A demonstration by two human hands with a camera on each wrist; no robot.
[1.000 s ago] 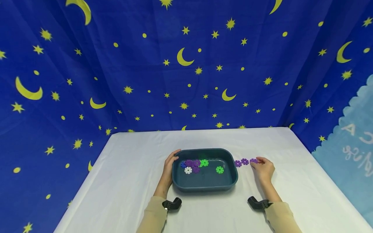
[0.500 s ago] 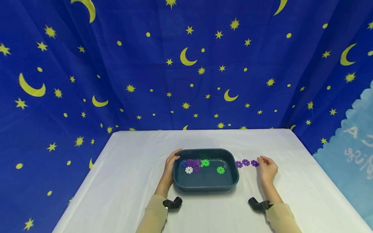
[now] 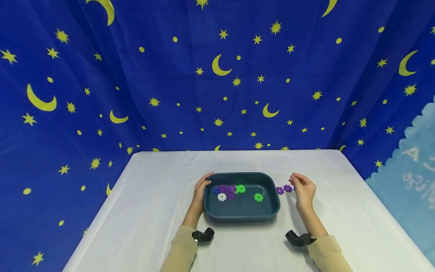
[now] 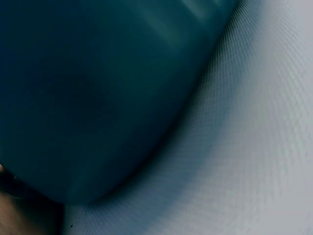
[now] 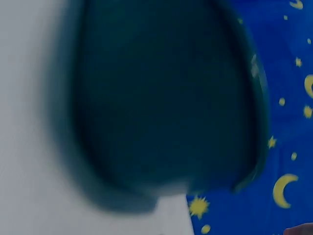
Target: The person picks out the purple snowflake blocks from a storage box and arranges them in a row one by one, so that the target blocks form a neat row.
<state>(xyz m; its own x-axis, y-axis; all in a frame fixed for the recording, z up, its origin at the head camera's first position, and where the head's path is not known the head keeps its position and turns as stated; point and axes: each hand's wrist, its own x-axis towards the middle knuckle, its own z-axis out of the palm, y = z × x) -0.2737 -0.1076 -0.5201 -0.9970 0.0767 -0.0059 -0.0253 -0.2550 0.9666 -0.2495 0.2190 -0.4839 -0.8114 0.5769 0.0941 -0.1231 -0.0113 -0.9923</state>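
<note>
While a blue curtain (image 3: 183,87) patterned with yellow moons and stars fills the background, a white-covered surface (image 3: 159,177) carries everything at work. On it sits a dark teal tray (image 3: 242,218), upright, with room left over its floor. A person's left hand (image 3: 199,194) grips the tray's left end, fingers hooked over the rim. Their right hand (image 3: 304,189) hovers past the tray's right end, fingers loosely bent, the grip narrow, with no piece visible in it; neither wrist view shows the fingertips clearly.

Smallest are the notched discs. Inside the tray, toward its left, purple discs (image 3: 227,189) lie in a cluster, with a blue disc (image 3: 216,190) beside them, a white disc (image 3: 222,197) in front, and a green disc (image 3: 240,188) to their right; a second green disc (image 3: 258,197) lies apart. Outside, a row of purple discs (image 3: 287,188) runs rightward from the tray, the farthest mostly hidden by the right hand.

Laying purple discs out in that row appears to be the step in hand. The next move seems to call for steadying the tray, reaching into the cluster and pinching one purple disc without dragging its neighbours.
</note>
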